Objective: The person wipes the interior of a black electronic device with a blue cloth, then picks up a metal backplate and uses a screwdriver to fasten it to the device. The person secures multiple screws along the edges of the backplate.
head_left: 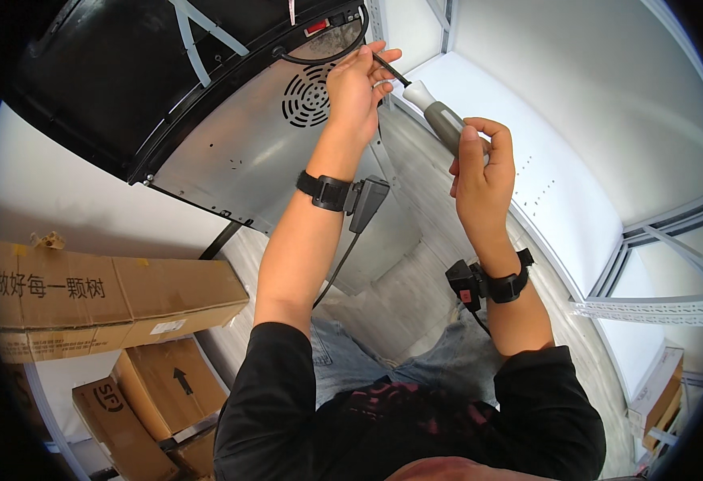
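Note:
My right hand [484, 172] grips a screwdriver [445, 122] by its grey handle, with the fingertips and thumb closed round its rear end. The dark shaft slants up and left to my left hand [357, 88], whose thumb and fingers close round it near the tip. The tip itself is hidden among those fingers. Both are beside the right edge of a metal appliance panel [231, 152], which has a round slotted vent [307, 96]. A black cable [319, 61] loops just above my left hand, near a red switch [317, 28].
The appliance's black body [103, 88] fills the upper left. White shelving [544, 160] with metal uprights stands to the right. Cardboard boxes [167, 297] are stacked at the lower left, and another box [658, 393] sits at the lower right. Each wrist wears a strapped, wired device [366, 200].

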`<action>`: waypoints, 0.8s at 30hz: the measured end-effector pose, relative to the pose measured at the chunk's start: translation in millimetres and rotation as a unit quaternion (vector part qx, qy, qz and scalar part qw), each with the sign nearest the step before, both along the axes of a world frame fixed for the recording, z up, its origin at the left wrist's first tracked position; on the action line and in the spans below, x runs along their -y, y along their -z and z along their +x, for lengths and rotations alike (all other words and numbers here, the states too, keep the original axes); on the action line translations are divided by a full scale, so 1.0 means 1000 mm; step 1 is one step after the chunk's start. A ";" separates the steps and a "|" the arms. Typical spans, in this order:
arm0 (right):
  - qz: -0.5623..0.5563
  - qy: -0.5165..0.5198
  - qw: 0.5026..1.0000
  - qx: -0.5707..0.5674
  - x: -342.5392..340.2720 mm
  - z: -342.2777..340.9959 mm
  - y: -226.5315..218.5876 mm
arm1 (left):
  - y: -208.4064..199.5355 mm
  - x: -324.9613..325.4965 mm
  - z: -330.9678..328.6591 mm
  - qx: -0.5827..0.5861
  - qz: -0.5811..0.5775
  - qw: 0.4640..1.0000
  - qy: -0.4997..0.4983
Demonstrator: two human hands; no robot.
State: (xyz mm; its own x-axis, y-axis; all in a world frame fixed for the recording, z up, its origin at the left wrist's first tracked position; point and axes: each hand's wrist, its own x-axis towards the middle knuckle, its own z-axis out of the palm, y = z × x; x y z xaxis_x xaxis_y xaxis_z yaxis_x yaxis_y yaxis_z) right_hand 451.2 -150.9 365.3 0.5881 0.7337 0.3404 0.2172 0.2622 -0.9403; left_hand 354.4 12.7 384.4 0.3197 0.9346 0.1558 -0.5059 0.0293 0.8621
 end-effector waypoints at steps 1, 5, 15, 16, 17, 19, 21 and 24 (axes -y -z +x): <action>-0.002 0.000 1.000 0.005 0.000 0.000 0.000 | 0.001 0.000 0.001 -0.003 0.003 1.000 -0.005; 0.003 -0.002 1.000 -0.010 0.000 0.000 -0.003 | 0.001 0.000 0.002 -0.021 0.026 0.999 -0.032; -0.002 0.006 1.000 -0.012 0.006 0.002 -0.006 | 0.008 0.005 0.000 -0.049 0.025 0.998 -0.013; -0.002 0.007 1.000 -0.012 0.007 0.001 -0.006 | 0.009 0.006 -0.003 -0.049 0.022 0.999 -0.003; -0.004 0.008 1.000 -0.011 0.009 0.001 -0.006 | 0.010 0.008 -0.005 -0.049 0.018 0.999 0.009; -0.008 0.001 1.000 0.001 0.013 -0.003 -0.008 | 0.011 0.013 -0.014 -0.041 0.009 0.999 0.027; -0.007 -0.027 0.999 0.017 0.019 -0.009 -0.009 | 0.019 0.020 -0.035 0.005 0.011 0.999 0.053; 0.008 -0.089 0.994 0.068 0.031 -0.022 -0.009 | 0.024 0.040 -0.075 0.051 -0.014 0.997 0.053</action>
